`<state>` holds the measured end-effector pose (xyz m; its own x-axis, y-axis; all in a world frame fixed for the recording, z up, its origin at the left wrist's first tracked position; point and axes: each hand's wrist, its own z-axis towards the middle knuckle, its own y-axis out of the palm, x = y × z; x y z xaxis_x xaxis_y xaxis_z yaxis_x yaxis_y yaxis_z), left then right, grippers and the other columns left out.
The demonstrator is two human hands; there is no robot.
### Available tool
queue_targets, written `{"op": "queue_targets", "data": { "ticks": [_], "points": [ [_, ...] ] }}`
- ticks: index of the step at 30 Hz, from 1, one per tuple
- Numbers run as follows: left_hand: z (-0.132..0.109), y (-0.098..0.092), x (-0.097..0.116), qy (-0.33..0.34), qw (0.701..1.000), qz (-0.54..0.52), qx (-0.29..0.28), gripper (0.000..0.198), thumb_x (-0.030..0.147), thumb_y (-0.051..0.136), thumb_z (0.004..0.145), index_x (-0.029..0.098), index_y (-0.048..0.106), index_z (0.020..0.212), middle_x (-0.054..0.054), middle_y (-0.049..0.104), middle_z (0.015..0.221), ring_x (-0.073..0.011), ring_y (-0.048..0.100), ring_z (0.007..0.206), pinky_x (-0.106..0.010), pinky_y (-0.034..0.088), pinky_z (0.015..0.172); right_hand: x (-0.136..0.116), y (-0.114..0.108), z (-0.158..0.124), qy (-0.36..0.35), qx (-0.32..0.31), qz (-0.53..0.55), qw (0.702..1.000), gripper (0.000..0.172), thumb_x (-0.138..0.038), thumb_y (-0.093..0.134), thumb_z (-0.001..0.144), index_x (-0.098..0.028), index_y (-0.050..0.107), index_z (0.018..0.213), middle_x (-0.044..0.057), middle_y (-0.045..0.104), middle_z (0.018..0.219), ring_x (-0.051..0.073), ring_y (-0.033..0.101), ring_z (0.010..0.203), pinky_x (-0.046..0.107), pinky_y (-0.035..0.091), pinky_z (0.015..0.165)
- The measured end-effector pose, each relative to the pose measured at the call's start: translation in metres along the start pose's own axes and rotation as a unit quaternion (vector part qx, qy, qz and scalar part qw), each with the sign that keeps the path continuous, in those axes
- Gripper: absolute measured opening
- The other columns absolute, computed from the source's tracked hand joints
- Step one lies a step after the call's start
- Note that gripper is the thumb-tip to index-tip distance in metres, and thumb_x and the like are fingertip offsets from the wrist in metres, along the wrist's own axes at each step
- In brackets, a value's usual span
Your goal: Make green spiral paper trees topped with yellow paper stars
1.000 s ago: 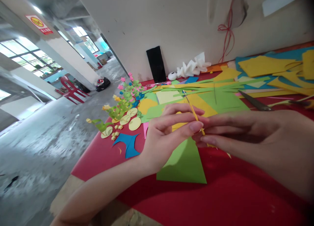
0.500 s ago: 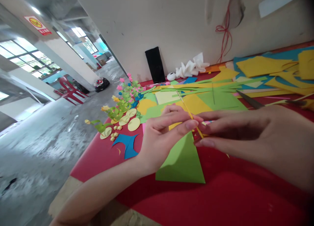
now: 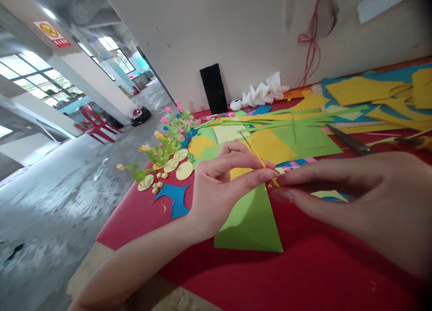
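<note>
A narrow yellow strip, probably paper seen edge-on, slants down between my two hands. My left hand pinches it between thumb and index finger, the other fingers curled behind. At the strip's lower end, my right hand has its thumb and fingertips closed on it; the exact grip is partly hidden by the fingers. Below the hands lies a green paper sheet on the red tabletop. Small pink, blue and pale yellow paper pieces show just behind the right fingertips.
Paper flowers on round bases stand along the table's left edge, near a blue paper scrap. Scissors lie behind my right hand. A black phone leans on the wall. Yellow offcuts are piled back right.
My right hand has shifted slightly right and down, its fingers uncovering more of the scissors and small paper pieces. The strip has slid a little lower; my left hand has barely moved.
</note>
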<state>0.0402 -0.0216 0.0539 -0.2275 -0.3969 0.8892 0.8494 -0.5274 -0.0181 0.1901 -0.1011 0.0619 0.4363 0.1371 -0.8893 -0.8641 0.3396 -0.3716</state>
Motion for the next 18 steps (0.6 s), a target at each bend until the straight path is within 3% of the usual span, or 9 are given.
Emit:
{"op": "queue_targets", "data": {
  "ticks": [6, 18],
  "points": [
    [0.0004, -0.0003, 0.0006, 0.013, 1.0, 0.009, 0.007, 0.009, 0.017, 0.076, 0.07, 0.025, 0.074, 0.071, 0.001, 0.071, 0.069, -0.0149, 0.053, 0.078, -0.031, 0.046, 0.077, 0.0051, -0.0011, -0.0052, -0.105, 0.046, -0.082, 0.99, 0.017, -0.019, 0.067, 0.066, -0.035, 0.073, 0.068, -0.013, 0.07, 0.065, 0.01, 0.067, 0.053, 0.01, 0.052, 0.047],
    [0.002, -0.0003, 0.0003, 0.02, 1.0, 0.017, 0.003, 0.01, 0.017, 0.076, 0.07, 0.023, 0.068, 0.066, 0.001, 0.064, 0.066, -0.0133, 0.055, 0.076, -0.029, 0.046, 0.077, 0.0044, -0.0023, -0.0067, -0.127, 0.069, -0.131, 0.981, 0.011, -0.025, 0.066, 0.069, -0.035, 0.071, 0.07, -0.013, 0.071, 0.068, 0.01, 0.067, 0.056, 0.011, 0.051, 0.046]
  ]
}}
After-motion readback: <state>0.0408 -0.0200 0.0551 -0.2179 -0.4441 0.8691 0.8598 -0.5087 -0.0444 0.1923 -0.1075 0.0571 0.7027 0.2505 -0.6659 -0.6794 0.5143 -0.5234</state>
